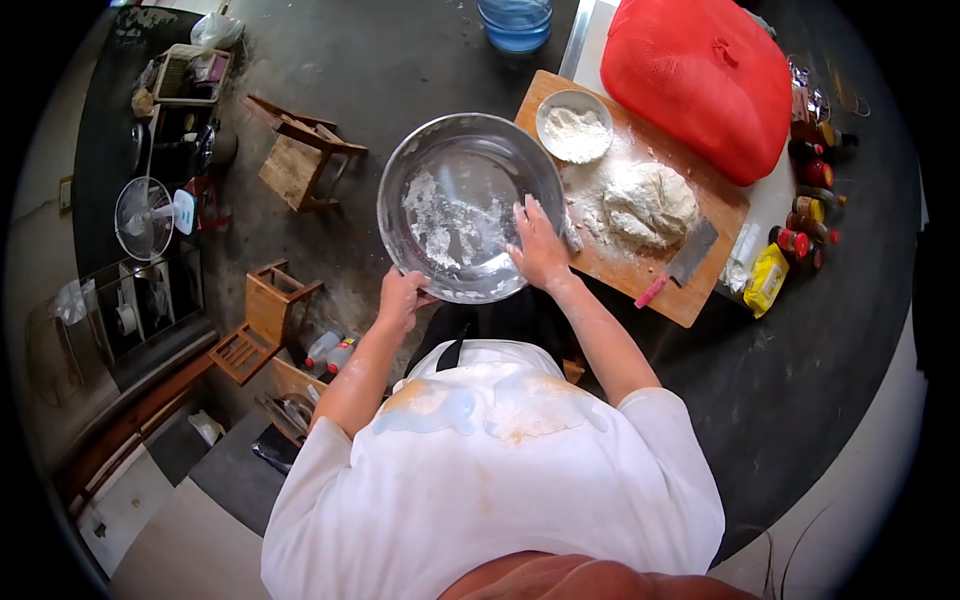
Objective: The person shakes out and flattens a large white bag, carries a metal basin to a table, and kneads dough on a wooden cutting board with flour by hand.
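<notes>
A wide steel basin (470, 125) is held in front of my body, with white flour residue (440, 225) stuck on its floor and wall. My left hand (403, 297) grips its near left rim, fingers partly hidden beneath. Over the near right side reaches my right hand (540, 245), fingers stretched out and resting against the inner wall. To the right, a rough lump of dough (650, 205) lies in scattered flour on a wooden board (610, 270). A bowl of flour (575, 128) and a pink-handled scraper or cleaver (690, 255) are also on the board.
A red mesh cover (700, 80) stands behind the board. Jars (790, 240) and a yellow packet (766, 280) line the right side. Wooden chairs (295, 165) stand on the floor at left, near a fan (146, 218). A blue water jug (517, 25) is at the top.
</notes>
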`<action>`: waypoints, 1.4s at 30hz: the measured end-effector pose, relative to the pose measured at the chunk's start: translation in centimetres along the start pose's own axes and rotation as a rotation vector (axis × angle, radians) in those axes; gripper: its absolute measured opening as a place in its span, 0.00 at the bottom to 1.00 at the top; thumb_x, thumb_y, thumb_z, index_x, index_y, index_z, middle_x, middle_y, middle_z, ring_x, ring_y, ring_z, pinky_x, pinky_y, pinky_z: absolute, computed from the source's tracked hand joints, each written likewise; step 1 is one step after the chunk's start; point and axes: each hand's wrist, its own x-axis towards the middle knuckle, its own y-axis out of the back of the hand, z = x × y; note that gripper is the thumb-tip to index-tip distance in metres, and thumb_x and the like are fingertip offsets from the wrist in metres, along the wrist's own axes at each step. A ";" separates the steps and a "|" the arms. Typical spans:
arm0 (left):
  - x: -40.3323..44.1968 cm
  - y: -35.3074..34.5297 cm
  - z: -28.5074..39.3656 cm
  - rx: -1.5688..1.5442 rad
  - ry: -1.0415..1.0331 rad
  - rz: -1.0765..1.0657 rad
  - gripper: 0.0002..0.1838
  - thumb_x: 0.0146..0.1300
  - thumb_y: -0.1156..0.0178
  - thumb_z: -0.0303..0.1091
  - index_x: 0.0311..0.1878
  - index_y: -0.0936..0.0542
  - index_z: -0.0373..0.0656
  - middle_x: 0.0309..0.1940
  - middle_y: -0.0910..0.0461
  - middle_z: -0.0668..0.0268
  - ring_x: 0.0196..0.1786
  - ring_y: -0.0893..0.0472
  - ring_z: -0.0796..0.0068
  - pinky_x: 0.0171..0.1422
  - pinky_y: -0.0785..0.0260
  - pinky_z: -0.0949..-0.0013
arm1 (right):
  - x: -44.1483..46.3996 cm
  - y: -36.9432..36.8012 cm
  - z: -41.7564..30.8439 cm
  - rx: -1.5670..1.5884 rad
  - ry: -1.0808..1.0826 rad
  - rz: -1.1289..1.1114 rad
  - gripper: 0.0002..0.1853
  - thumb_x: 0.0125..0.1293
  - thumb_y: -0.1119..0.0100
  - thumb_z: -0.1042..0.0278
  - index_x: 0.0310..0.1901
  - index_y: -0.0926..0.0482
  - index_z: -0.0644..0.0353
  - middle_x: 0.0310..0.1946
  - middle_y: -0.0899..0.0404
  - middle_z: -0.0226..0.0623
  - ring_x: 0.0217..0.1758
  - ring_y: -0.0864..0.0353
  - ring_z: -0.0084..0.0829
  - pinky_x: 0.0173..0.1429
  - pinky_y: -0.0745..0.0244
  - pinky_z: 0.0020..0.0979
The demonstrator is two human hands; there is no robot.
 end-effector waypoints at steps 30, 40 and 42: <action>-1.2 3.4 0.5 -0.246 -0.048 0.056 0.18 0.46 0.50 0.22 0.44 0.33 0.36 0.34 0.24 0.59 0.33 0.21 0.67 0.34 0.23 0.63 | -0.2 0.3 -8.0 -0.057 0.599 -0.326 0.21 0.58 0.47 0.56 0.51 0.28 0.56 0.57 0.34 0.42 0.60 0.36 0.41 0.60 0.40 0.42; -5.6 -0.5 8.4 -0.111 -0.221 -0.224 0.23 0.63 0.49 0.35 0.59 0.38 0.36 0.46 0.29 0.58 0.39 0.20 0.65 0.39 0.24 0.68 | -1.8 9.0 -9.2 0.243 0.256 -0.171 0.08 0.57 0.47 0.70 0.39 0.24 0.59 0.36 0.22 0.38 0.40 0.23 0.40 0.42 0.29 0.36; -5.7 -0.2 9.1 -0.117 -0.244 -0.280 0.23 0.64 0.52 0.33 0.61 0.40 0.36 0.49 0.30 0.57 0.41 0.21 0.65 0.41 0.24 0.69 | -2.8 11.4 -8.9 0.267 0.210 -0.119 0.09 0.59 0.47 0.69 0.40 0.24 0.59 0.35 0.22 0.39 0.38 0.23 0.38 0.42 0.29 0.35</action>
